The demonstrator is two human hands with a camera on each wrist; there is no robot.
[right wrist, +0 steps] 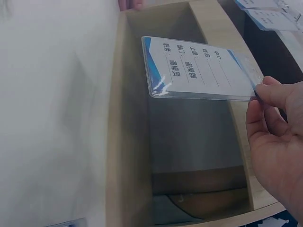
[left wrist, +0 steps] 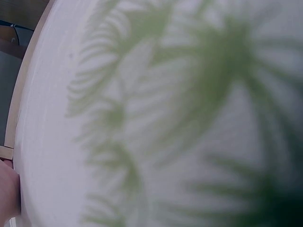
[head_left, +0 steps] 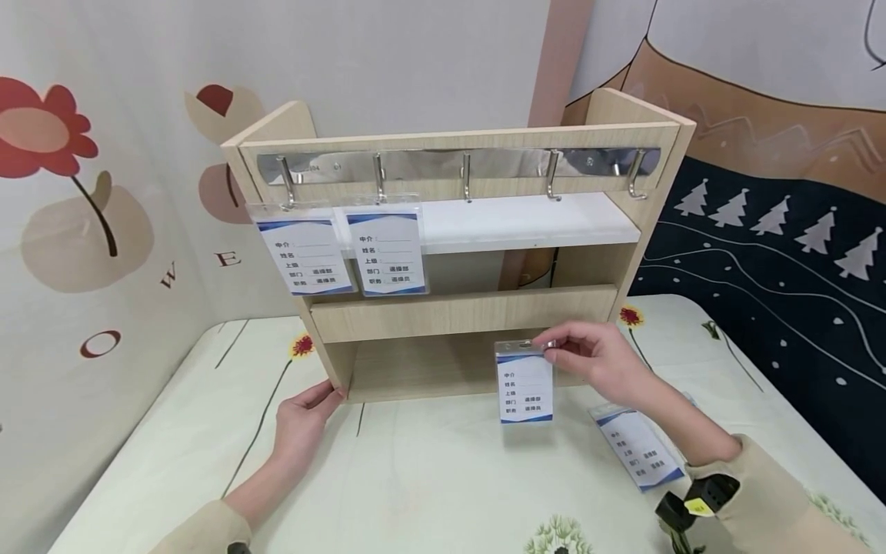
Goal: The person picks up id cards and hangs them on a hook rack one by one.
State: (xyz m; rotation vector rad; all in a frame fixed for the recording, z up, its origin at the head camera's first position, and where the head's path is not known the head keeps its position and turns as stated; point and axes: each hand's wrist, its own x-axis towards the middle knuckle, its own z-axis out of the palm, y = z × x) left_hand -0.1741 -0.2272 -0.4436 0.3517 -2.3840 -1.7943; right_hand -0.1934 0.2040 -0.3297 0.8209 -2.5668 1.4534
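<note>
My right hand [head_left: 601, 362] pinches the top corner of a badge in a clear plastic holder [head_left: 526, 388], which hangs upright in front of the shelf's bottom compartment. The right wrist view shows the same badge holder [right wrist: 194, 71] between thumb and fingers. My left hand [head_left: 304, 419] touches the lower left corner of the wooden shelf [head_left: 464, 314] with its fingertips. Two more badges hang on the two leftmost hooks: the first badge [head_left: 307, 258] and the second badge [head_left: 386, 254]. Another badge [head_left: 638, 448] lies on the table, partly beneath my right forearm.
A metal hook strip [head_left: 422, 165] runs along the shelf's top front; its three right hooks hold nothing. A white board [head_left: 526, 223] lies inside the shelf. The table is covered by a flowered cloth [head_left: 429, 477]. Printed curtains [head_left: 415, 61] hang behind and on the right.
</note>
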